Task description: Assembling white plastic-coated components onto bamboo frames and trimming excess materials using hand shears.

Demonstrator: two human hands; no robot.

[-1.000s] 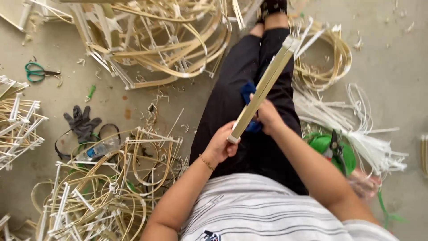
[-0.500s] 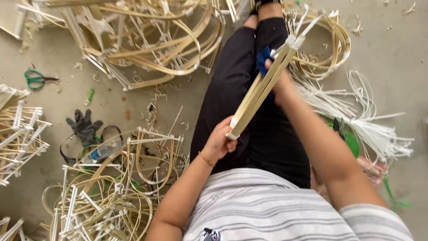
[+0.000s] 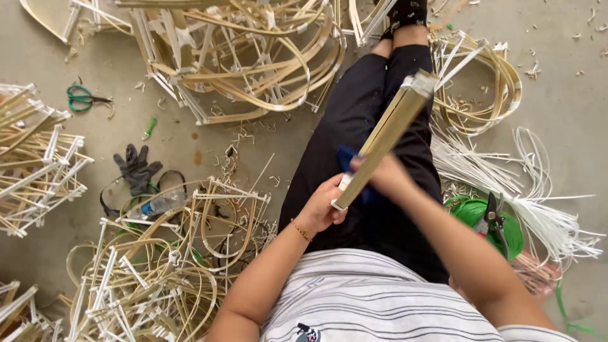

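Observation:
I sit on a concrete floor with my legs in black trousers stretched out. My left hand (image 3: 322, 208) grips the near end of a bundle of flat bamboo strips (image 3: 387, 134), which slants up and away to the right over my lap. My right hand (image 3: 382, 175) is closed around the bundle a little above the left hand, pressing a blue cloth or pad (image 3: 347, 158) against the strips. A thin bracelet sits on my left wrist.
Tangles of bent bamboo frames (image 3: 228, 50) lie ahead and to my left (image 3: 164, 259). White strips (image 3: 506, 183) spread at right by a green object with black cutters (image 3: 493, 215). Green scissors (image 3: 81, 99) and a dark glove (image 3: 134, 167) lie on the floor at left.
My right hand with the blue cloth slid up the bundle toward its far end, then came back down near my left hand. The left hand stayed at the near end.

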